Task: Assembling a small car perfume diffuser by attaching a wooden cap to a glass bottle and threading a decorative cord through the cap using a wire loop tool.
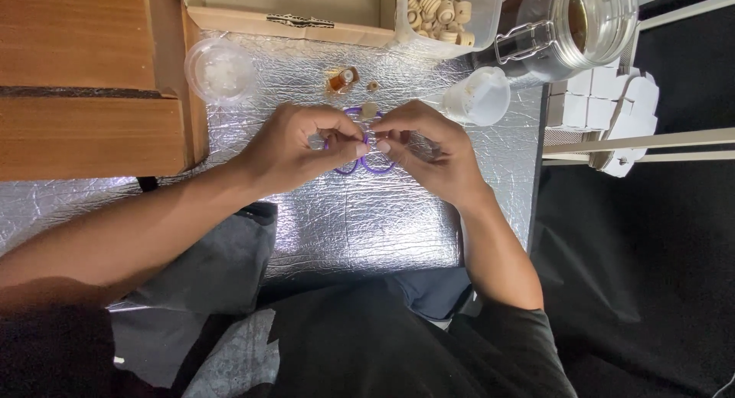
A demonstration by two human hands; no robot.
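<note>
My left hand (302, 147) and my right hand (427, 149) meet fingertip to fingertip over a silver foil mat (360, 214). Between them they pinch a small clear object with purple loops (367, 163) hanging under the fingers; the object itself is mostly hidden by my fingers. Just beyond my fingertips lie a tiny glass bottle of amber liquid (341, 79) and two small corks (370, 107).
A cardboard box (283, 15) and a clear tub of corks (444, 11) stand at the far edge. A round clear lid (220, 70) lies far left, a white cup (478, 98) far right beside a large glass clip-top jar (574, 22). Wooden boards (84, 84) lie left.
</note>
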